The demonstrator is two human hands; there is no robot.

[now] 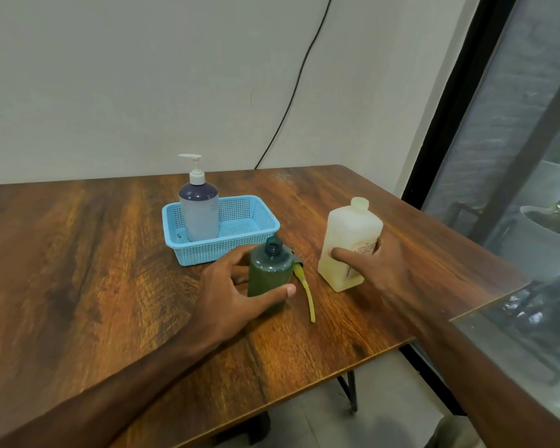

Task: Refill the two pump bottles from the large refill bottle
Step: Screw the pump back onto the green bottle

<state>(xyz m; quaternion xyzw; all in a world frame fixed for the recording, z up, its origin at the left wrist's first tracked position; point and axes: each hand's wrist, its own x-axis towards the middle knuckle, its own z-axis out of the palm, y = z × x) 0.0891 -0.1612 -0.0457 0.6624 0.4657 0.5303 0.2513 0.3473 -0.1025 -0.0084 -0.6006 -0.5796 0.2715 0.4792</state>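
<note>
Wood-grained surface (78,253) is viewed from above, a plain wall behind. The green pump bottle (270,273) is stood upright near the front middle, with its neck open and the pump head off. Its pump with yellow dip tube (307,292) is laid on the surface just beside it, to the right. The left hand (230,295) is curled round this bottle, thumb across the front, fingers behind.

The large refill bottle (346,240), translucent white, is stood upright to the right, near the green one but apart from it. Its cap (359,203) appears to be on. The right hand (379,270) is wrapped round its lower half, thumb laid across the front. The second pump bottle (199,215), grey-blue with a white pump fitted, is stood in the left end of a blue basket (227,250) behind.

Step judged in hand: the first bottle is opened and steadied, and the refill bottle is gripped ready for pouring. Next, the cap is likely to need removing. The refill bottle would then be lifted and tipped slowly, its mouth centred over the narrow neck.
</note>
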